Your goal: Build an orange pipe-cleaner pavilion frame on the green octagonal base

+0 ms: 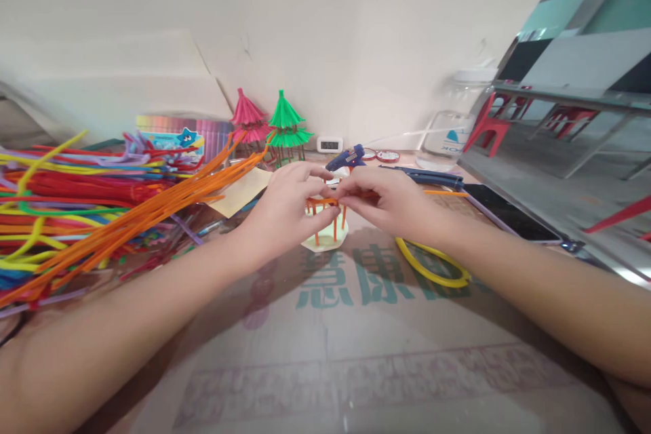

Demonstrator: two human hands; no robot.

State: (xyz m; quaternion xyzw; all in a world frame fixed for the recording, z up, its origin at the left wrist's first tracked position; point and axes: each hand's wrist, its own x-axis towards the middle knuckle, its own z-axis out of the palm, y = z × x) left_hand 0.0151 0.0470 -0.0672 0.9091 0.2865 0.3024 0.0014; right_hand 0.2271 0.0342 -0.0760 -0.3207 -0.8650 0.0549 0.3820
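Note:
A small pale yellow-green base (pixel 321 242) with orange posts standing on it sits near the middle of the table. My left hand (pixel 295 207) is at its left side, thumb and fingers pinching an orange pipe cleaner at the top of the posts. From the right, my right hand (pixel 384 200) pinches the same orange pipe cleaner, its fingertips almost touching those of my left hand. One orange end (pixel 445 194) sticks out to the right beyond my right hand. The fingers cover part of the posts' tops.
Colourful pipe cleaners (pixel 102 190) are heaped at left, before a marker pack (pixel 186 139). Pink (pixel 247 115) and green (pixel 285 122) pagoda models stand behind. A blue glue gun (pixel 348 158), bottle (pixel 445 129), phone (pixel 511 213) and yellow coil (pixel 432 271) lie around the right side.

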